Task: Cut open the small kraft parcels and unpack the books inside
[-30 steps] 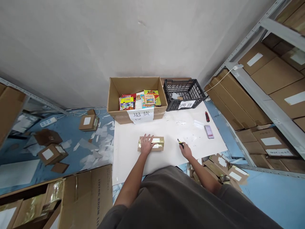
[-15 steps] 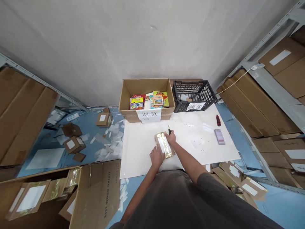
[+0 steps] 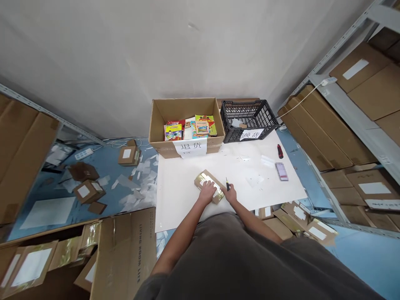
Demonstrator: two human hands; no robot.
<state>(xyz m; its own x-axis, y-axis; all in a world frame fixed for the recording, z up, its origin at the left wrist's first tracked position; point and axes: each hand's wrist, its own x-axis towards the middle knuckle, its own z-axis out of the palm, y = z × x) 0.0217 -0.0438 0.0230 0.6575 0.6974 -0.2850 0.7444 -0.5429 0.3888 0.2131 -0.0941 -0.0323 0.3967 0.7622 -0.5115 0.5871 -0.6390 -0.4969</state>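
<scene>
A small flat cardboard parcel [image 3: 203,177], wrapped in shiny tape and bearing a white label, lies slantwise on the white table top. My left hand [image 3: 207,192] grips it from above, fingers over the label. At the parcel's right end is my right hand [image 3: 231,195], closed around a utility knife [image 3: 228,184] with a dark handle. The knife's tip points away from me, toward the back of the table. My right fingers are close against the parcel's edge; whether they press on it I cannot tell.
Behind the parcel stand an open carton [image 3: 184,150] of colourful booklets and a black plastic crate [image 3: 233,136]. A red-and-black tool [image 3: 280,151] and a blurred purple item [image 3: 281,171] lie at right. Boxes and paper scraps [image 3: 137,189] cover the floor at left; shelves flank both sides.
The parcel has turned, its far end swinging left. My left hand has moved up onto its top. My right hand, with the knife, has shifted from its far edge to its right end.
</scene>
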